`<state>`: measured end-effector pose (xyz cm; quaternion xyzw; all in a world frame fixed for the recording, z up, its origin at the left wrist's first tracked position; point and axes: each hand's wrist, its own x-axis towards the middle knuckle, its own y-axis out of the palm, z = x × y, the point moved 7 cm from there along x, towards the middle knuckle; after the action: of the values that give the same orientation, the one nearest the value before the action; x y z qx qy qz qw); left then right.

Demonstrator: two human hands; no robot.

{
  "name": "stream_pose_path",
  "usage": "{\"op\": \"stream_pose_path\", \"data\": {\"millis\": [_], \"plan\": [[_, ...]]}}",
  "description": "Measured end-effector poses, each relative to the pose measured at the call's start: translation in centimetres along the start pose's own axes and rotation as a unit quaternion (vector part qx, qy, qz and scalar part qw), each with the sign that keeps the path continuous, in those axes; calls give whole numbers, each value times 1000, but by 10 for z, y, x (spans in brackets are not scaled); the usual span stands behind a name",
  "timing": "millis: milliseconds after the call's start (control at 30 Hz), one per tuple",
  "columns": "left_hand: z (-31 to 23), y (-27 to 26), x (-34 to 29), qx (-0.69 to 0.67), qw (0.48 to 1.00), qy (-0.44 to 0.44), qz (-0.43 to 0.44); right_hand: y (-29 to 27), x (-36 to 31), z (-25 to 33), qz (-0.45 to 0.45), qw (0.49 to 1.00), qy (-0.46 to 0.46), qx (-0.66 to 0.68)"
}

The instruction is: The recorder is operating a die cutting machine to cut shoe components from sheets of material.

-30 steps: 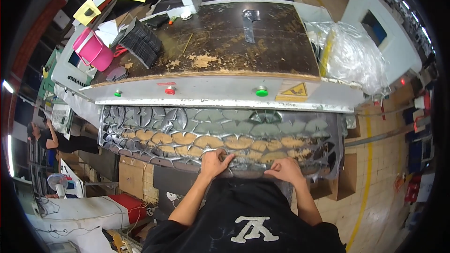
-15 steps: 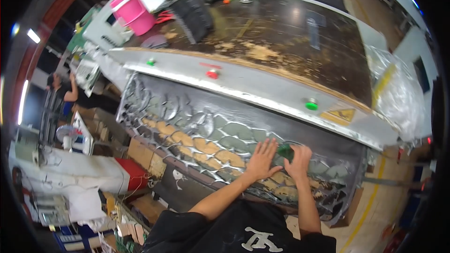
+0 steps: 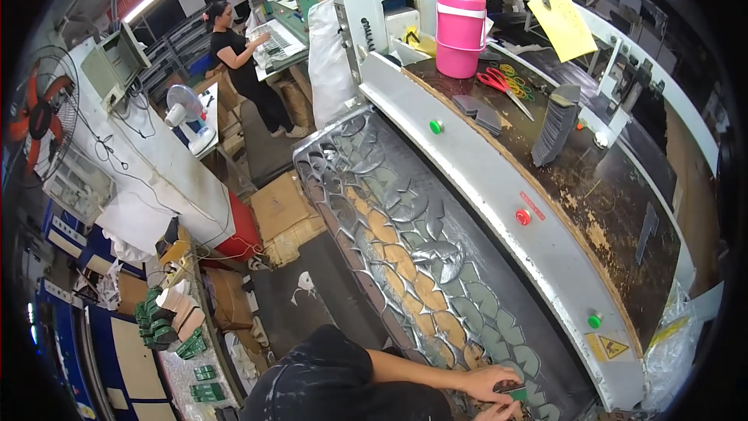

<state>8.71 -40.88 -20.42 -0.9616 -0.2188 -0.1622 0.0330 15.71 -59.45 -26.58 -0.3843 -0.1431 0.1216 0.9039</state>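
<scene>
At the lower edge, my left hand (image 3: 489,382) is closed round a small dark stack of cut pieces with a green edge (image 3: 516,394). Just below it, my right hand (image 3: 500,412) is partly cut off by the picture's edge, its fingers closed at the same stack. Both hands are over a long grey tray (image 3: 506,265) by the machine. Scale-shaped grey-green cut-outs (image 3: 467,313) and silvery scrap web (image 3: 436,253) cover much of it, and a strip of tan board (image 3: 401,261) shows between them.
The machine's pale front rail (image 3: 499,187) carries green and red buttons. On its worn dark top are a pink bucket (image 3: 460,35), red scissors (image 3: 505,90) and a stack of dark sheets (image 3: 556,129). Bundled green pieces (image 3: 206,392) lie on a left-hand bench. Another person (image 3: 248,70) stands far left.
The view has swung to the left, so my hands now appear at the lower edge. My left hand, earlier spread flat on the tray, has closed on the stack beside my right hand.
</scene>
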Motion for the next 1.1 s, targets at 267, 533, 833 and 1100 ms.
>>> {"op": "stream_pose_path", "data": {"millis": [267,533,833,1100], "plan": [[67,-83,19,136,963,-170,-157,16,-28,5,114,986,70,97],[36,-207,39,403,848,-125,-320,-38,43,-7,19,937,286,200],[78,11,51,309,941,-62,-126,-41,160,-72,123,986,28,-110],[113,119,78,316,942,-103,-52,-32,164,-125,77,972,-193,-111]]}}
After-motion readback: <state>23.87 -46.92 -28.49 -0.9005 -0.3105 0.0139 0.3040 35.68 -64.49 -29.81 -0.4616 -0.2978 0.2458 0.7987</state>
